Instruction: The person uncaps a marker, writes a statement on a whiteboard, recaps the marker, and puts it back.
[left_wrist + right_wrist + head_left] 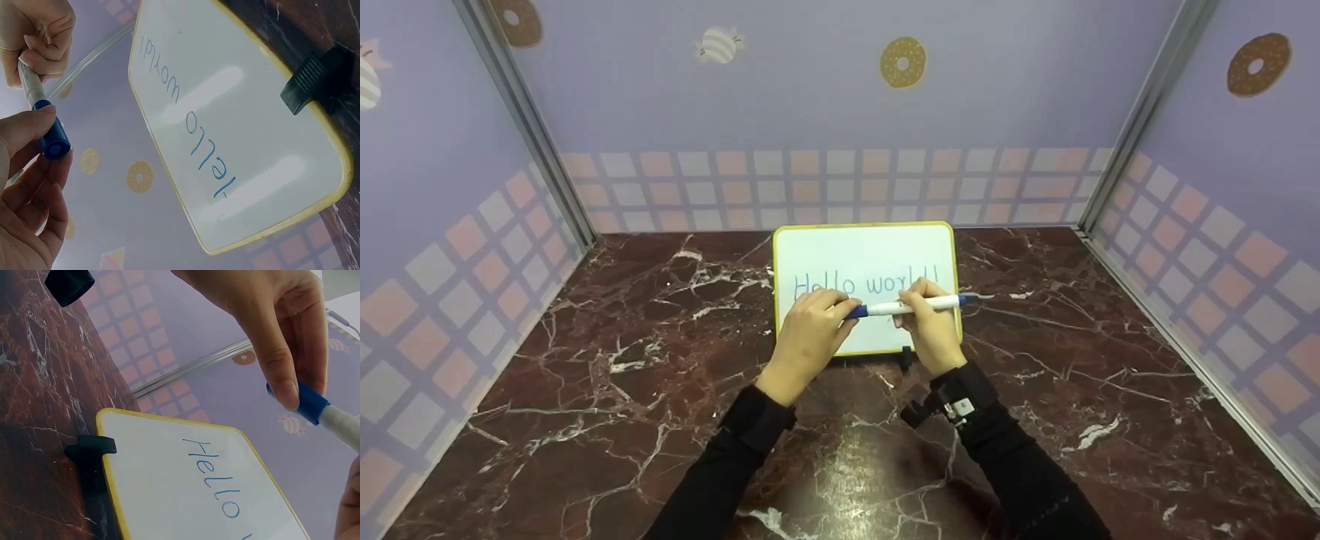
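A white marker (pixel 890 308) with a blue cap (pixel 54 136) lies level between both hands, in front of a yellow-framed whiteboard (pixel 870 251). My left hand (pixel 808 337) pinches the cap between thumb and fingers. The white barrel is gripped by my right hand (pixel 931 330), its fingers curled round it. The cap sits on the marker's left end in the head view. Blue handwriting on the board reads "Hello world!", partly hidden by the hands in the head view.
The board leans on black clip feet (pixel 318 79) upon a dark red marbled table (pixel 607 420). Behind it stands a lilac wall (pixel 810 112) with checks and doughnut pictures. Metal corner posts (pixel 1147 112) rise at both sides.
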Demonstrator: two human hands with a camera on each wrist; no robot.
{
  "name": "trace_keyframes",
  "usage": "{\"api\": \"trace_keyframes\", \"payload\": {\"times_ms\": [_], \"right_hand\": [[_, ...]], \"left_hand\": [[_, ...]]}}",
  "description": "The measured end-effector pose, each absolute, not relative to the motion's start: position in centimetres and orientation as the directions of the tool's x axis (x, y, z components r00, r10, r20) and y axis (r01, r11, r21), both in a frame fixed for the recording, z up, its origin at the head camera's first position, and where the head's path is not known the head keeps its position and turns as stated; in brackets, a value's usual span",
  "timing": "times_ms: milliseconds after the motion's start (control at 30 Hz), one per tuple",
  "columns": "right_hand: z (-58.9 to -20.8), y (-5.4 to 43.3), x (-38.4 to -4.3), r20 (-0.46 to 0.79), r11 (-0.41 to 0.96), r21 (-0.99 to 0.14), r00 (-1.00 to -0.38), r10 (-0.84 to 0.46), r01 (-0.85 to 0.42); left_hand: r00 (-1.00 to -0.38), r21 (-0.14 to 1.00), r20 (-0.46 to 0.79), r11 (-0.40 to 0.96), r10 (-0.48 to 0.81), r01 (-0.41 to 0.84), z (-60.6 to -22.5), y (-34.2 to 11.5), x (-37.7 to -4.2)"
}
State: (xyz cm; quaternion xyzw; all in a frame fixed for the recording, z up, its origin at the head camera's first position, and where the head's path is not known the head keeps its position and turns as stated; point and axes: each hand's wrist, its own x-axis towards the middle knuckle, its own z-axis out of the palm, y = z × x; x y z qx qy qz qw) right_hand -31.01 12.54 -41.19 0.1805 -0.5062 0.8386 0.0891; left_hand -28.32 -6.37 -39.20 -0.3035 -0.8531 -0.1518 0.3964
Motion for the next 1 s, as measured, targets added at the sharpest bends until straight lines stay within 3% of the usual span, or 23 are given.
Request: {"api": "trace_keyframes", "payload": {"times_ms": [567,833,1000], "right_hand": [[-41.02,12.17,-30.75,0.372,-0.489,-0.819,-0.927,-0.057,-0.299],[-41.15,12.21,-30.79,0.457,-0.478,-0.802,-0.883,-0.105,-0.358],[-41.11,12.34,-30.81,0.481,-0.459,-0.803,-0.868,-0.124,-0.379]], "left_hand": [[-0.5,0.023,0.738,0.725,0.452,0.689,-39.39,-5.78,-28.08],[-0.567,0.189,0.693,0.646,0.446,0.74,-38.79,-6.14,-27.88],[-0.568,0.224,0.685,0.611,0.455,0.759,-38.47,-6.38,-27.79]]}}
